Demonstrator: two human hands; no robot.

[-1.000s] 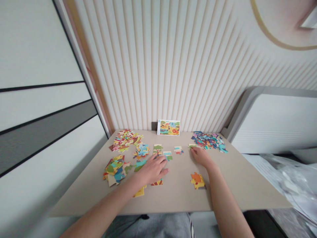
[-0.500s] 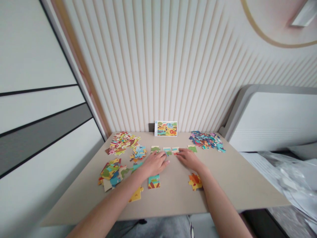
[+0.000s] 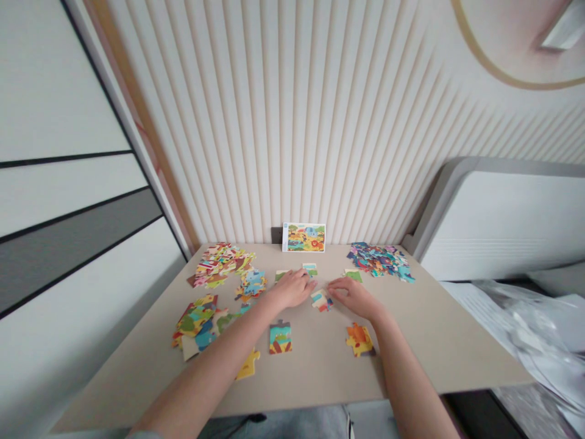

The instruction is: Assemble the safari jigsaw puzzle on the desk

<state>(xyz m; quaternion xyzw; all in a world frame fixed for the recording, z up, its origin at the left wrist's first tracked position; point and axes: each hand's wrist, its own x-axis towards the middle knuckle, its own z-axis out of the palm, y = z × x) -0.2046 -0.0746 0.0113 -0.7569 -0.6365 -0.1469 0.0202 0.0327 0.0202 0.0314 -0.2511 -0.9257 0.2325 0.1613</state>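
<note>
My left hand (image 3: 294, 288) is low over the middle of the table, palm down, its fingers loosely bent and thumb apart. Just beyond its fingertips lies a white, teal and green puzzle piece (image 3: 309, 267). Another green piece (image 3: 280, 275) is partly hidden behind this hand. My right hand (image 3: 353, 296) rests with fingers stretched toward the left, close to a tilted puzzle piece (image 3: 321, 299) in white, teal and red; I cannot tell whether they touch. Beyond the right knuckles is a green-and-cream piece (image 3: 353, 275). Neither hand visibly grips anything.
A picture card (image 3: 304, 238) stands against the ribbed wall. Puzzle heaps lie at back left (image 3: 222, 263), back right (image 3: 381, 261) and left (image 3: 197, 320). A blue cluster (image 3: 252, 283), a crocodile-like piece (image 3: 280, 338), an orange piece (image 3: 359, 339) and a yellow piece (image 3: 249, 365) surround my arms.
The white, teal and red piece has come toward me and turned askew, apart from the teal-and-green piece beside it. My left hand has shifted slightly up, uncovering more of the crocodile-like piece.
</note>
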